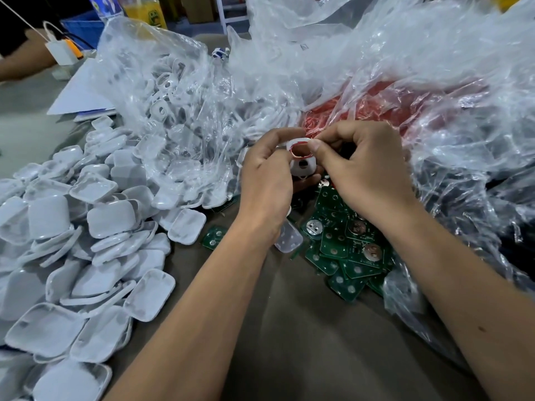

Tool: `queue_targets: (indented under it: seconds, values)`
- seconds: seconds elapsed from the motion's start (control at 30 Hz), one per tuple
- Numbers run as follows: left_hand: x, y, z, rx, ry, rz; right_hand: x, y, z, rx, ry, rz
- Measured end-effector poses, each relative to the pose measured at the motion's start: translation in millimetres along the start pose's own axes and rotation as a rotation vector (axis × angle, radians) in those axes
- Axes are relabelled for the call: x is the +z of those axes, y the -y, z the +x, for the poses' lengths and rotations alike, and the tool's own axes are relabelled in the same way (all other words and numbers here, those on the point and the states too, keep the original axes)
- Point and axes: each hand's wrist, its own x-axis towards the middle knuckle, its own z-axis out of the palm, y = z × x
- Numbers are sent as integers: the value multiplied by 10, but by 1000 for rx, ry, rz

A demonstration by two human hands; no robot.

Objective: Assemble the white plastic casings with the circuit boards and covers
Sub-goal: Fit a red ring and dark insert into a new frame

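Observation:
My left hand (267, 175) and my right hand (362, 169) together hold one small white plastic casing (301, 160) above the table's middle. A thin red ring (299, 149) sits at the casing's upper opening, and my right thumb and fingers pinch at it. Green circuit boards (344, 244) with round metal battery clips lie in a heap just below my right wrist. A large pile of white square covers (95, 241) spreads over the left side. One clear cover (288, 237) lies by my left wrist.
Crumpled clear plastic bags (376, 68) fill the back and right; one holds white casings (170, 111), another red parts (370, 108). A white charger with cable (60, 52), a blue bin (84, 27) and another person's arm (26, 63) are at the far left.

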Motion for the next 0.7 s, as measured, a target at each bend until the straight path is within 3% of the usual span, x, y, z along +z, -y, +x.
queue_targets:
  seconds: [0.43, 0.7]
  values:
    - [10, -1, -22, 16, 15, 74, 3, 9, 3, -22, -42, -80]
    - [-18, 103, 1, 181, 14, 175, 10, 4, 0, -48, -75, -123]
